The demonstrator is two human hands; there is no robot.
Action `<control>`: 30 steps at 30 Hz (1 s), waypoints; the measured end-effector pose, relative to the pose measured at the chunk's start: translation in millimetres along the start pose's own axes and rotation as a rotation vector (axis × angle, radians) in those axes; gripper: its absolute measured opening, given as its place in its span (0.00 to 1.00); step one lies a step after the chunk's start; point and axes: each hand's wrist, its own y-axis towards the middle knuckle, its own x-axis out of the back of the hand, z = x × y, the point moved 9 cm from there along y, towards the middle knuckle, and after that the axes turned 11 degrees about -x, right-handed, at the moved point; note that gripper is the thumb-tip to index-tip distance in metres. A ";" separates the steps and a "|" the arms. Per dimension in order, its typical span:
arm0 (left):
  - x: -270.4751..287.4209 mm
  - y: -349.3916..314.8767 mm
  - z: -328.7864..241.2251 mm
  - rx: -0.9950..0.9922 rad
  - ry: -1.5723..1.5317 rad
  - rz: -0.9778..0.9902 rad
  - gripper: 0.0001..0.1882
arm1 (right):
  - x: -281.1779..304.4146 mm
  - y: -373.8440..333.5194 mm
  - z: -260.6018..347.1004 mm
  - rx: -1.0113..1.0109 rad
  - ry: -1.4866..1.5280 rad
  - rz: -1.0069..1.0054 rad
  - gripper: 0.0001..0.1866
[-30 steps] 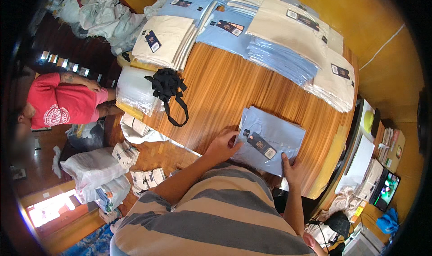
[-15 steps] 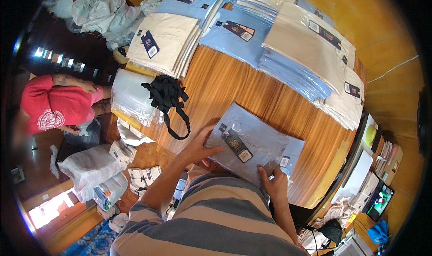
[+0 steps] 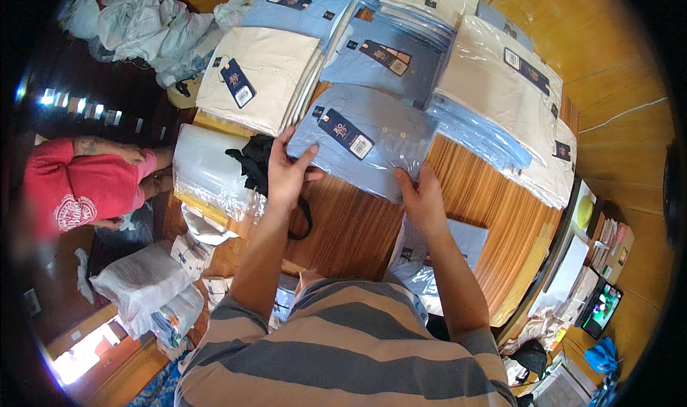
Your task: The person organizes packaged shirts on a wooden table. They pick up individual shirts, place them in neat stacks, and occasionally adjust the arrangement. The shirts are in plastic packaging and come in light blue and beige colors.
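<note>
A folded blue shirt (image 3: 390, 157) in clear plastic, with a dark hang tag (image 3: 346, 134) on top, is held flat over the wooden table (image 3: 343, 228). My left hand (image 3: 288, 169) grips its left edge, thumb on top. At its lower right corner my right hand (image 3: 421, 196) pinches the plastic. The shirt's far edge overlaps a stack of blue packaged shirts (image 3: 401, 31) in this view; whether they touch I cannot tell. Another packaged blue shirt (image 3: 465, 239) lies near my body, partly covered by my right forearm.
Cream shirts (image 3: 261, 67) are piled left of the blue stack, beige packs (image 3: 494, 85) right. Clear plastic bags (image 3: 207, 167) and a black strap bundle (image 3: 256, 157) lie at the table's left edge. A person in red (image 3: 89, 182) is at the left; a lit phone (image 3: 602, 308) is at right.
Both hands have carried the packaged blue shirt away from my body to the far stack. The packaged shirt that lay beneath it now shows near my body, and my left forearm covers part of the black strap.
</note>
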 end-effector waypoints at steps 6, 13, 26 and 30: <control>6.5 -12.8 55.9 -0.044 -0.241 -0.123 0.32 | 8.7 17.7 50.3 0.054 -0.120 0.065 0.17; 12.4 4.2 64.0 -0.187 -0.107 -0.122 0.32 | -5.8 29.5 15.2 -0.013 -0.005 0.160 0.22; -25.6 49.8 41.0 -0.289 0.017 0.012 0.30 | -29.6 68.5 -50.8 -0.337 0.268 0.065 0.26; -43.7 79.4 15.2 -0.230 0.083 0.137 0.34 | -41.7 74.6 -49.0 -0.402 0.493 0.040 0.25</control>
